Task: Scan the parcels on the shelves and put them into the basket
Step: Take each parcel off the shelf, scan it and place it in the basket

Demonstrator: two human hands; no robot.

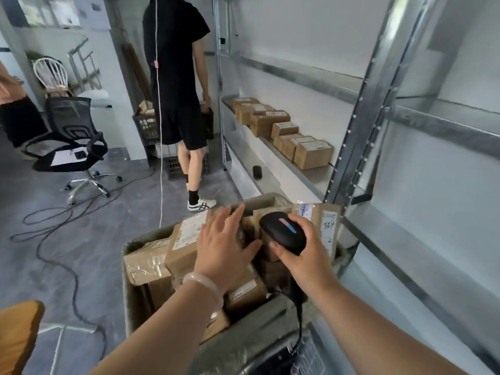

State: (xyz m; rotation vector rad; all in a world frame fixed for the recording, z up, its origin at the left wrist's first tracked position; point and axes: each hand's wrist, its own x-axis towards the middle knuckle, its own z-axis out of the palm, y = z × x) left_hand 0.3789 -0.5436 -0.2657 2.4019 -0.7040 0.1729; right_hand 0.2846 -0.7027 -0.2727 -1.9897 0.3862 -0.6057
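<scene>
Scanner (282,234), handle hidden in right hand (303,253), fingers clamped; left hand (224,239) fingers apart over basket (128,293) parcels (186,239).

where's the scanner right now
In the head view, the black scanner is low and right of centre, gripped in the right hand above the parcel-filled basket, just right of the open left hand.

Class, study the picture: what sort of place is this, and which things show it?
Probably a parcel depot or stockroom: metal shelving holds a row of parcels, a basket is full of more, and the right hand grips a scanner.
</scene>
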